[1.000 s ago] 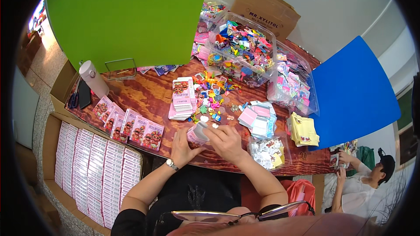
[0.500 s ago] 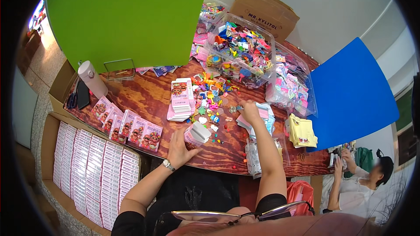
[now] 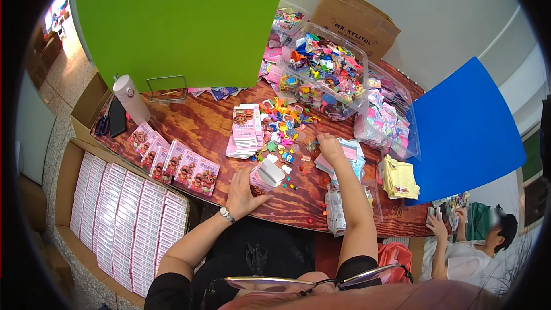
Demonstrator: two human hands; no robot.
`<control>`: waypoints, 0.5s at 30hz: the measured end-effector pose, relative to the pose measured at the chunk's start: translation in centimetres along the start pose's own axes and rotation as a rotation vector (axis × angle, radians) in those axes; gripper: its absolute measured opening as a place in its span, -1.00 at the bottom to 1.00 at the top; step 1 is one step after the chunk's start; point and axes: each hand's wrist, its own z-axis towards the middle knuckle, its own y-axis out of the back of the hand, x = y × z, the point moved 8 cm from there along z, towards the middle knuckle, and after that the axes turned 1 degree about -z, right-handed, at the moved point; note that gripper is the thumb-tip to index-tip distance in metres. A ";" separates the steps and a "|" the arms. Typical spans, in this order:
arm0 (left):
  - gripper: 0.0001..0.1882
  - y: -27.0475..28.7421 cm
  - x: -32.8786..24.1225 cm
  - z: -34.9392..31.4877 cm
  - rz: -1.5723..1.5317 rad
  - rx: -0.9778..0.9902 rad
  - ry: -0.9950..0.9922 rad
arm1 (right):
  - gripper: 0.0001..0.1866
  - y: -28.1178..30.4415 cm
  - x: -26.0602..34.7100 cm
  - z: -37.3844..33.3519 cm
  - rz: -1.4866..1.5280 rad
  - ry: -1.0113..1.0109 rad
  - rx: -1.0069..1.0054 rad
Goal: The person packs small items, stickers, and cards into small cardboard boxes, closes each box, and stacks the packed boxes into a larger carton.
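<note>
My left hand (image 3: 245, 193) is closed around a small pink carton (image 3: 265, 179), which stands tilted near the table's front edge with its white top flaps raised. To the right, my right hand (image 3: 330, 148) reaches down to the table with its fingertips drawn together; what they hold, if anything, is too small to make out. A small greyish trinket (image 3: 312, 146) lies just left of those fingertips. Right beside the hand is a spread stack of pale cards (image 3: 351, 155). Colourful small plastic toys (image 3: 282, 120) lie in a loose pile beyond the carton.
Flat pink cartons (image 3: 245, 132) are stacked left of the toys; filled cartons (image 3: 185, 171) stand farther left. Clear bins (image 3: 324, 69) of toys and packets sit at the back. Yellow packets (image 3: 398, 178) lie right. A packed cardboard box (image 3: 123, 212) is below left. Another person (image 3: 459, 241) works at right.
The whole view has shifted slightly. My left hand still holds the carton, and my right hand stays beside the pale cards. The other person's hands have moved a little.
</note>
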 end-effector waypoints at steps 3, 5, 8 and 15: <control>-0.06 0.0 0.0 -0.1 0.009 0.010 0.014 | -0.66 0.2 -2.1 0.2 0.179 -0.211 -0.034; -0.06 0.0 0.2 -0.2 0.011 0.005 0.025 | -0.65 1.7 -1.5 -0.1 0.268 -0.150 -0.143; -0.07 0.1 0.7 -0.2 0.017 -0.016 0.041 | -0.65 4.8 0.4 -0.4 0.515 -0.158 -0.233; -0.11 -0.8 0.1 0.2 -0.008 -0.032 0.060 | -0.65 16.5 15.9 -4.8 0.657 0.197 -0.304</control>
